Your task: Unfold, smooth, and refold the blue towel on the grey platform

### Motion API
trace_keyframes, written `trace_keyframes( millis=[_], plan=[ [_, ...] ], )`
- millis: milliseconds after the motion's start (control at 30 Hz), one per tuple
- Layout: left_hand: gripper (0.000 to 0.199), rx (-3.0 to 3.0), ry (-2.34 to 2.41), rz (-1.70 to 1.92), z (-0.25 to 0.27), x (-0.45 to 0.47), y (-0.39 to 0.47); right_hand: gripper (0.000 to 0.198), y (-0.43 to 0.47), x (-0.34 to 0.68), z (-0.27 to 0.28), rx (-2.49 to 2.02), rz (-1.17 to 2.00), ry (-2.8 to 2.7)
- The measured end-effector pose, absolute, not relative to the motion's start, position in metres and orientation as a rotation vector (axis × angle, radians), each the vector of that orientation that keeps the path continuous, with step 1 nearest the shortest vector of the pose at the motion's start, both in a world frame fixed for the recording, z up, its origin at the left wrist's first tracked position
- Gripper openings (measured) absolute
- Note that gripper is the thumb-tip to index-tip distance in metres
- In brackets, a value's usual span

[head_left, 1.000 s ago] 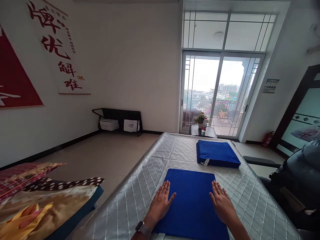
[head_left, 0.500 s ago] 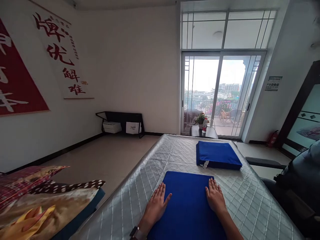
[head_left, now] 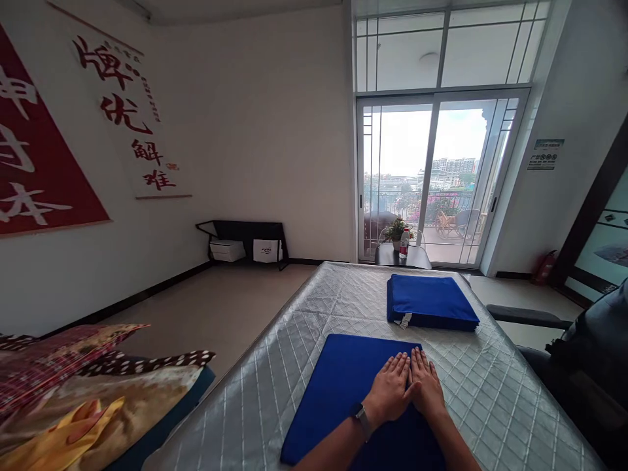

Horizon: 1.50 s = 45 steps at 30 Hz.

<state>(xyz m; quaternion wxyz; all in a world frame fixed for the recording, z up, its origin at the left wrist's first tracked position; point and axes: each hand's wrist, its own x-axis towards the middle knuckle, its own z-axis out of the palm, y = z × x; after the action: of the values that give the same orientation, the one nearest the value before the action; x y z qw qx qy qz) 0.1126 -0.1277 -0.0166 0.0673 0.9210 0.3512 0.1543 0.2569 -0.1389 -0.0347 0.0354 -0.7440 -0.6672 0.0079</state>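
Observation:
A flat, folded blue cloth [head_left: 333, 405] lies before me on a silver quilted table cover [head_left: 245, 405]. My left hand [head_left: 390, 387] rests flat on its right half, fingers stretched forward, a dark watch on the wrist. Right beside it, my right hand [head_left: 426, 383] lies flat along the cloth's right edge, fingers out straight. The two hands touch near the thumbs, and neither grips anything. Farther back on the cover sits a thicker blue stack of folded cloth [head_left: 432, 301] with a white tag at its near left corner.
Patterned pillows or bedding [head_left: 98, 386] are heaped at the lower left. A small table [head_left: 415, 258] beyond the far end bears a potted plant [head_left: 396, 230] and a bottle [head_left: 403, 243], before sliding glass doors. A black bag-like object [head_left: 593, 353] is at the right.
My left hand has moved right across the blue cloth, from its left edge to beside my right hand. The right hand stays at the right edge. The view has shifted slightly.

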Motion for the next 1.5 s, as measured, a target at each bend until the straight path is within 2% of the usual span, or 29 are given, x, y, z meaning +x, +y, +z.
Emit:
trace_keyframes(
  millis=[200, 633, 933, 1267, 1500],
  plan=[
    [0.071, 2.707, 1.252, 0.468, -0.033, 0.092, -0.106, 0.062, -0.137, 0.256, -0.034, -2.269, 0.042, -1.965],
    [0.079, 2.472, 1.827, 0.407, -0.041, -0.057, -0.049, 0.065, -0.132, 0.255, -0.039, -2.315, 0.064, -1.923],
    [0.082, 2.437, 1.819, 0.45, -0.037, -0.057, -0.052, 0.066, -0.131, 0.256, -0.044, -2.332, 0.046, -1.943],
    [0.086, 2.405, 1.824, 0.477, -0.036, -0.059, -0.053, 0.066, -0.117, 0.254, -0.019, -2.375, 0.098, -1.966],
    [0.086, 2.43, 1.825, 0.455, -0.039, -0.059, -0.051, 0.066, -0.109, 0.259, -0.034, -2.307, 0.065, -1.927]
  ],
)
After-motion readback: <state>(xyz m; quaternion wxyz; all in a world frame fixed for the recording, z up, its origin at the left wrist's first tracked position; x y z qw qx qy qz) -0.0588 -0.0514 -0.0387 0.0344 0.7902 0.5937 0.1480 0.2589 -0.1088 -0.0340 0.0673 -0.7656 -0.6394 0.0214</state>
